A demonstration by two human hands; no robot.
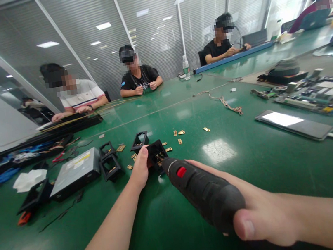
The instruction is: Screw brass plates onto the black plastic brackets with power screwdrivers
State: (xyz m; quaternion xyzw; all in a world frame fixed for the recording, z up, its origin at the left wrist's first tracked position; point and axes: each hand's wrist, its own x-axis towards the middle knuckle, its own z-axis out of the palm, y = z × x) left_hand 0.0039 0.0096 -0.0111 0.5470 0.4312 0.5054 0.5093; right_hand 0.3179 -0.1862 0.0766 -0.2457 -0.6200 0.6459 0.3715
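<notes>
My right hand (260,211) is wrapped round a black cordless screwdriver (206,196) with a red switch on top. Its tip points into a small black plastic frame (156,153), where brass-coloured bits show inside; whether the tip touches a screw is too small to tell. My left hand (141,168) grips that frame by its left side, thumb on top, the other fingers mostly hidden. Just beyond stands another black frame (139,140). Several small brass plates (180,141) lie scattered round the frame on the green table.
Left of my hands are more black frames (111,167), a silver disc drive (76,172) and white tissue (30,179). To the right lie a phone (294,124) on a white cable, a circuit board (321,93) and a coiled cord (229,106). Several people sit across the green table (196,237).
</notes>
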